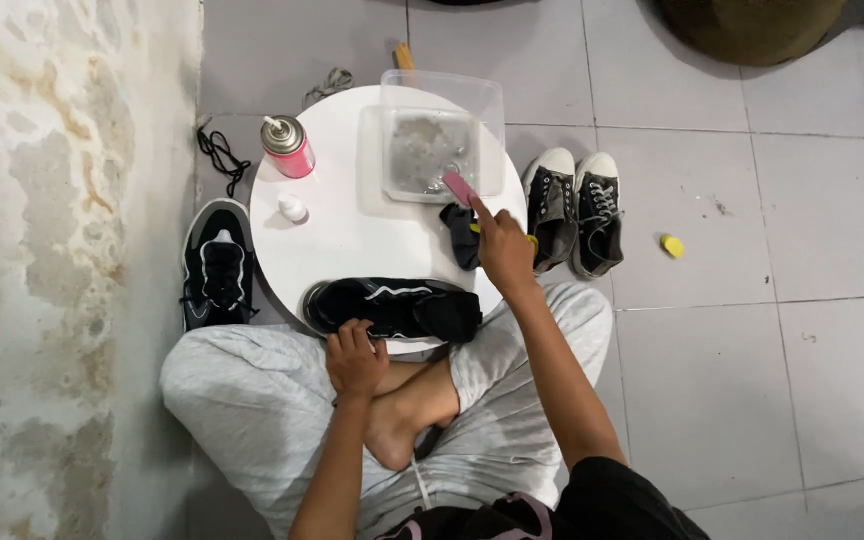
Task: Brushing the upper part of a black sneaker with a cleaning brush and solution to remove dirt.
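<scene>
White and round, the bench (352,235) carries a clear plastic tub (432,140) of murky water at its far edge. A black sneaker (392,308) lies on its side at the near edge, where the left hand (355,360) has its fingers curled loosely against the sole. The right hand (502,250) pinches a pink brush (459,187) at the tub's rim, above a dark cloth (464,235). A pink spray can (287,147) stands far left.

black sneaker (392,307) with white side stripe, lying on its side at the round table's near edge | small pink brush (458,187), tilted, dipped over the clear tub of murky water up top
</scene>
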